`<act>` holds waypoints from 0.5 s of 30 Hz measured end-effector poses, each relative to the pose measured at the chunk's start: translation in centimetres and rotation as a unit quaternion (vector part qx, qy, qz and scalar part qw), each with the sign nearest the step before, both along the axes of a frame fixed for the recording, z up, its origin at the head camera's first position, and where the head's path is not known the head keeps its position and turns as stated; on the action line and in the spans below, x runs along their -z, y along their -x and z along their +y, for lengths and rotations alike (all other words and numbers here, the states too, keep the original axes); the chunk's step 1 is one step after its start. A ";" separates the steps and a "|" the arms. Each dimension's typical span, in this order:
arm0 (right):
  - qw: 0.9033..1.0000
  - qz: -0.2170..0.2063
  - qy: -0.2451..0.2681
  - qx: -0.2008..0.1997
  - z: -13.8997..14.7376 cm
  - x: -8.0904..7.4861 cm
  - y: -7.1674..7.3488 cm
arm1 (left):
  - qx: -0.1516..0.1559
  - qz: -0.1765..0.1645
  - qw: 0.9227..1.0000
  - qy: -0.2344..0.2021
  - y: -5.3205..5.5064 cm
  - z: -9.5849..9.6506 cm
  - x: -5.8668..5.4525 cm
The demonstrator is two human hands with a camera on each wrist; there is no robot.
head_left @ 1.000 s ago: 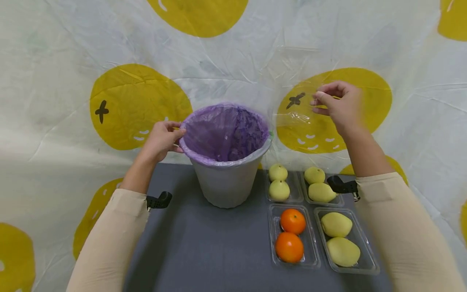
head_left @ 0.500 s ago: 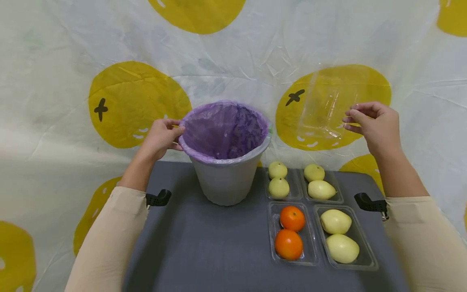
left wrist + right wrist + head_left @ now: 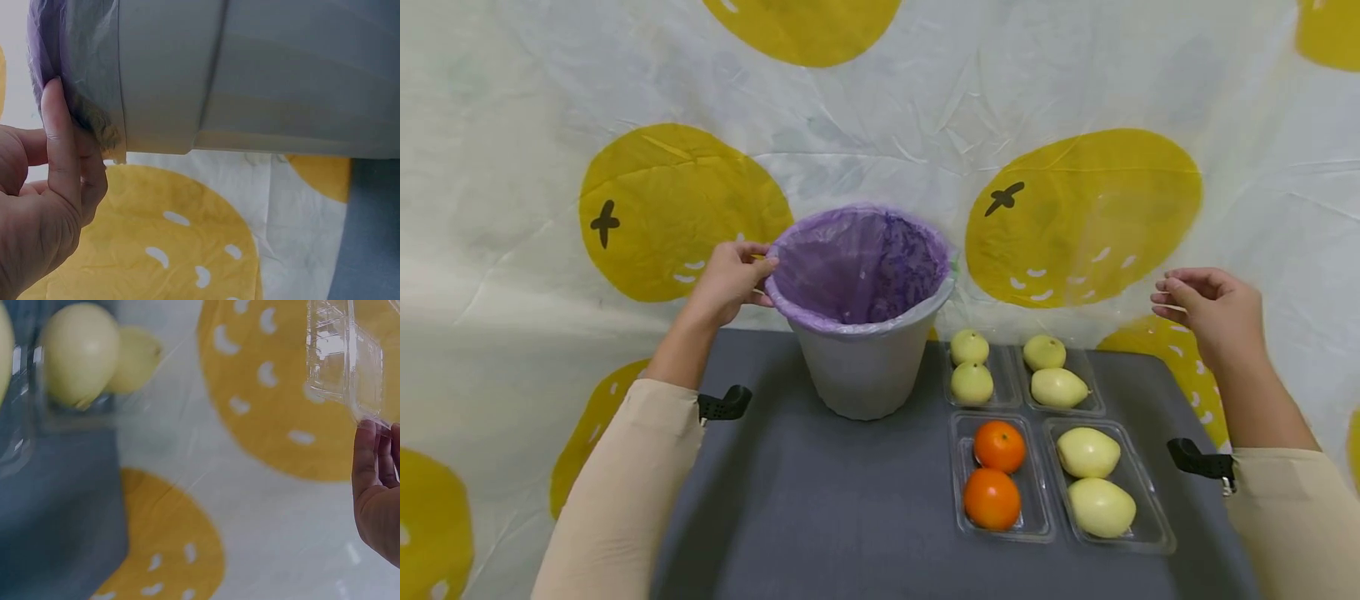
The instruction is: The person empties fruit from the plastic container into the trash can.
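Observation:
My left hand (image 3: 727, 286) pinches the left rim of a pale grey trash can (image 3: 867, 375), thumb on the purple bin liner (image 3: 827, 258) folded over that rim. The left wrist view shows its fingers behind the lip of the can. Out to the right, my right hand (image 3: 1225, 321) is raised beyond the table's right edge. Between thumb and fingertips it pinches the edge of a clear plastic container (image 3: 347, 356), plain in the right wrist view but faint against the yellow print in the head view. The can stands upright, its mouth facing up.
Right of the can sit clear trays on the dark grey table (image 3: 820, 500). One tray (image 3: 1037, 467) holds two oranges (image 3: 992, 498); the others hold pairs of pale yellow-green fruit (image 3: 1101, 507). A white curtain (image 3: 880, 108) with yellow prints hangs behind.
My right hand has moved right and down, away from the can, carrying the clear plastic container. The left hand stays at the rim, and the fruit trays have not moved.

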State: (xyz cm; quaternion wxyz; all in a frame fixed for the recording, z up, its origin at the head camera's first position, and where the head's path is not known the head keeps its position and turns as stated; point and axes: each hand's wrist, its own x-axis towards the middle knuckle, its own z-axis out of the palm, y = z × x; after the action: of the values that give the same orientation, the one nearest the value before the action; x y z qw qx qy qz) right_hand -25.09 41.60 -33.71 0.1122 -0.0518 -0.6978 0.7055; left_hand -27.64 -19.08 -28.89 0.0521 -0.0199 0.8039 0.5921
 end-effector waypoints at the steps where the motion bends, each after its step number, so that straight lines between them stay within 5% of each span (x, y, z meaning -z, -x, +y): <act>1: 1.000 -0.010 -0.001 0.002 0.4 0.5 -0.1 | -0.001 0.000 1.000 0.001 0.0 -0.1 0.0; 11: 0.996 -0.083 0.006 0.012 4.8 5.3 -0.3 | -0.004 -0.004 1.000 0.000 -0.1 -0.4 0.3; 15: 0.991 -0.121 -0.052 0.032 6.5 7.2 -0.3 | -0.006 -0.002 1.000 0.002 -0.2 -0.3 0.2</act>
State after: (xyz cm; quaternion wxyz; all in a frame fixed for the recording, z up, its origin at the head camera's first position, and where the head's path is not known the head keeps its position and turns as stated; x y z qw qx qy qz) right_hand -24.83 48.14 -40.93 0.0525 -0.1531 -0.7402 0.6526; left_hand -27.44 -19.34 -29.06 0.0503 -0.0263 0.8048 0.5909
